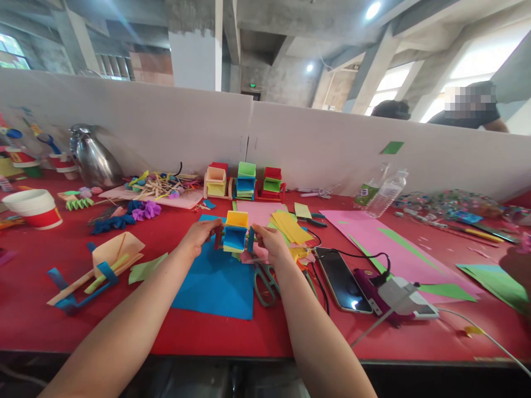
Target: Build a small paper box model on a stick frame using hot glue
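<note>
Between my two hands is a small paper paddle wheel with yellow and blue folded pockets. My left hand pinches its red end piece, and my right hand pinches the blue upright on the other side. Both hands hold it over a blue paper sheet. Close behind my right hand lie yellow paper pieces, and green-handled scissors rest below it, partly covered. Three similar paper wheels stand at the back, among them a blue and green one.
Left lie a paper and stick model, paper cups, a metal jug and a pile of sticks. Right are a phone, a power adapter with cables, pink sheets and a plastic bottle. Another person's hand shows at the right edge.
</note>
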Motion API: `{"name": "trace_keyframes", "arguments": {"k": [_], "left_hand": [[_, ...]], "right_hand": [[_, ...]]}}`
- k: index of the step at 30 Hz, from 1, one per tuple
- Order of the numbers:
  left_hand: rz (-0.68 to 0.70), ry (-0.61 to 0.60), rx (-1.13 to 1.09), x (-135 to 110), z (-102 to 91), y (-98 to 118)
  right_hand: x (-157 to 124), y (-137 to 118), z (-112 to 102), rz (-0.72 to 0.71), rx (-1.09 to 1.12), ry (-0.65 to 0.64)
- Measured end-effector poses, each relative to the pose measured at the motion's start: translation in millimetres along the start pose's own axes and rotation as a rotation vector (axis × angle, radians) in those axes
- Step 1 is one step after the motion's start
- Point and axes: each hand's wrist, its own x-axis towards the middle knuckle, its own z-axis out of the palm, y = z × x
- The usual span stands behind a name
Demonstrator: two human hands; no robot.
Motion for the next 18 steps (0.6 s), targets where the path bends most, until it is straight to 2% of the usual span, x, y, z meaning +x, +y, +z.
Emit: {"name": "trace_keyframes", "arguments": {"k": [5, 18], "left_hand": [[-0.058, -0.024, -0.041, -0.3, 0.2, 0.9], [-0.045, -0.036, -0.082, -4.3, 1.3, 5.8]], "right_hand": [[1.4, 1.5, -0.7, 0.0, 0.004, -0.004], [-5.0, -6.4, 1.5, -0.009, 0.0, 0.016]]}}
